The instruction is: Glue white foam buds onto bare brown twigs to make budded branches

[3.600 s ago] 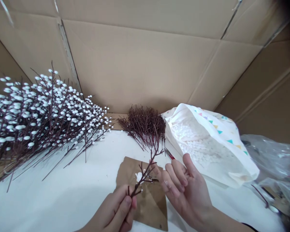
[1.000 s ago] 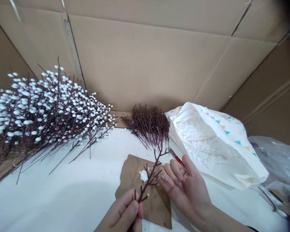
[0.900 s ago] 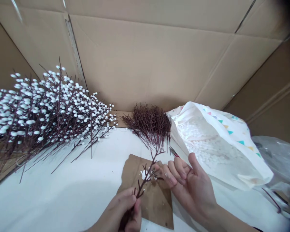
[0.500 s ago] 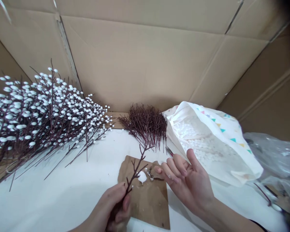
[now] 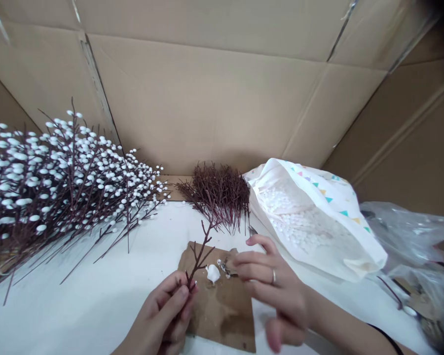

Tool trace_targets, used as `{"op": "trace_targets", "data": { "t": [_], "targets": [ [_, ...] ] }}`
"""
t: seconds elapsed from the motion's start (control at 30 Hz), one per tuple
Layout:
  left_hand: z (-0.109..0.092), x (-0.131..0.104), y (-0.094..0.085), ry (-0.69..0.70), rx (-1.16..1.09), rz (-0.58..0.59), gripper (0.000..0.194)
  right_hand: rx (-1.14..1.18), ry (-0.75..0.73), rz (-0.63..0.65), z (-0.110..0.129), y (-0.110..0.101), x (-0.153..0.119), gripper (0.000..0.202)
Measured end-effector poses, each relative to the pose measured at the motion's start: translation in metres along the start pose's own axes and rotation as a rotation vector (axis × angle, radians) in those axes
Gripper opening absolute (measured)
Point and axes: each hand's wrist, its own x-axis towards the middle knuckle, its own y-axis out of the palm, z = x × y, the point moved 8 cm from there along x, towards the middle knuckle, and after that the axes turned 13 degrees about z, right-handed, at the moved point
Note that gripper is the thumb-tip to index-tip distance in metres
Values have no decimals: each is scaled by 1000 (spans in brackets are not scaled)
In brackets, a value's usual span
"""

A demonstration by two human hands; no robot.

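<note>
My left hand [image 5: 166, 310] is closed around the lower part of a dark brown branching twig [image 5: 199, 254], which leans up and to the right. Small white bits show on the twig near my fingertips. My right hand [image 5: 270, 291], wearing a ring, hovers palm down at the right edge of a brown cardboard piece [image 5: 225, 305]. Its fingers and blurred thumb are spread, and nothing shows in them. On the cardboard lies a white lump [image 5: 212, 274], with a few small white bits [image 5: 222, 266] beside it, close to my right fingertips.
At left lies a big heap of white-berried stems [image 5: 77, 172]. Bare brown twigs [image 5: 220, 192] are bunched at the back, beside an open white bag [image 5: 355, 241] of small white pieces. Clear plastic bags [image 5: 403, 231] lie far right. Cardboard walls [image 5: 207, 98] enclose the white table [image 5: 77, 310].
My right hand has turned from palm up with curled fingers to palm down with fingers spread. My left hand still holds the twig, its fingers shifted slightly. The view has moved a little.
</note>
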Motion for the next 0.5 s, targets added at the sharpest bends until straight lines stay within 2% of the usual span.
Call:
{"op": "trace_targets", "data": {
  "t": [0.07, 0.13, 0.4, 0.5],
  "targets": [
    [-3, -1, -1, 7, 12, -16, 46, -396, -164, 63, 14, 13, -6, 50],
    [-7, -2, 0, 23, 38, -10, 47, -521, -240, 88, 17, 24, -12, 51],
    [-23, 1, 5, 62, 239, 69, 47, -535, -444, 148, 32, 40, -21, 43],
    [-28, -3, 10, 80, 344, 85, 44, -497, -458, 145, 37, 41, -18, 56]
  ]
}}
